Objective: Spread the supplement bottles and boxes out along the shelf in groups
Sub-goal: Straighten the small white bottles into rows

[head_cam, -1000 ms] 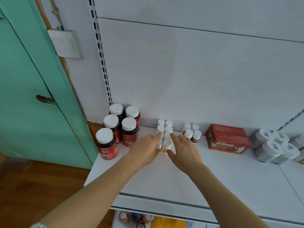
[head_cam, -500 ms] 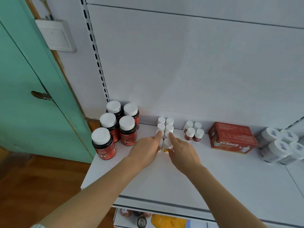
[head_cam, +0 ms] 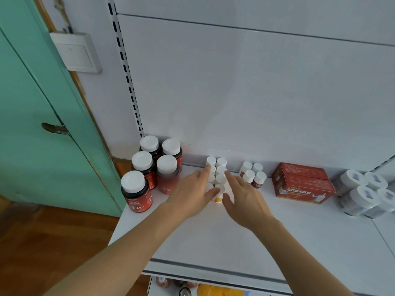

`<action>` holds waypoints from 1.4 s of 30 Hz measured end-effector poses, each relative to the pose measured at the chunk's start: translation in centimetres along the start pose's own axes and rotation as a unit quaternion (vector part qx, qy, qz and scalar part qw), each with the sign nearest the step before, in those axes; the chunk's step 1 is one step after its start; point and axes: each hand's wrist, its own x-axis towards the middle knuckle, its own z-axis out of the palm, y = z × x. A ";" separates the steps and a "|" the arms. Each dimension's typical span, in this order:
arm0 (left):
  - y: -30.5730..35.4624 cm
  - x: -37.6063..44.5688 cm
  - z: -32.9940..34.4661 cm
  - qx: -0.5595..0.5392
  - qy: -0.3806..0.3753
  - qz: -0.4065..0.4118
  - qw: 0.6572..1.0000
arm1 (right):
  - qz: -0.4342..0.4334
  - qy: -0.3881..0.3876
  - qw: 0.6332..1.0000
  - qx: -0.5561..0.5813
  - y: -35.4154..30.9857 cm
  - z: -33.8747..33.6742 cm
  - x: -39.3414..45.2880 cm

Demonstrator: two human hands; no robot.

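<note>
Five dark Fe bottles stand at the shelf's left end. The left hand and right hand, fingers straight, flank the small white bottles, seemingly touching them. Rightward sit red boxes.

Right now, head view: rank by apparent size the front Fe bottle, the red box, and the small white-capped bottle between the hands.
1. Red box, largest.
2. Front Fe bottle, though it stands nearer the camera, so the gap is unsure.
3. Small white-capped bottle, clearly smallest.
</note>
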 end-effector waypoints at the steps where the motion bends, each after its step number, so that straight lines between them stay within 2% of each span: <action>1: 0.2 0.4 -0.3 -0.006 0.017 0.002 1.000 | 0.006 0.016 1.000 0.002 0.1 -0.3 0.5; 5: 1.2 2.5 -1.2 0.009 0.049 -0.023 0.998 | 0.035 0.038 0.999 -0.013 0.1 -0.8 3.3; 11: 0.8 5.0 -0.2 0.004 0.027 -0.068 0.997 | 0.092 -0.019 0.995 -0.014 0.3 -0.5 6.1; 18: 0.3 5.7 0.4 -0.038 0.023 -0.083 0.996 | 0.106 -0.053 0.993 0.012 0.7 -0.4 6.8; 27: 0.3 5.8 0.5 -0.078 0.029 -0.099 0.992 | 0.111 -0.041 0.993 0.029 1.0 0.3 7.1; 32: 0.3 5.9 0.4 -0.062 0.027 -0.101 0.993 | 0.111 -0.045 0.993 0.021 0.7 0.1 6.9; 37: 0.8 5.9 -0.1 -0.016 0.059 -0.086 0.994 | 0.099 0.004 0.995 -0.002 0.9 -0.8 6.4; 42: 2.5 5.8 -0.6 0.029 0.116 0.009 0.993 | 0.055 0.103 0.991 -0.058 2.7 -2.2 4.4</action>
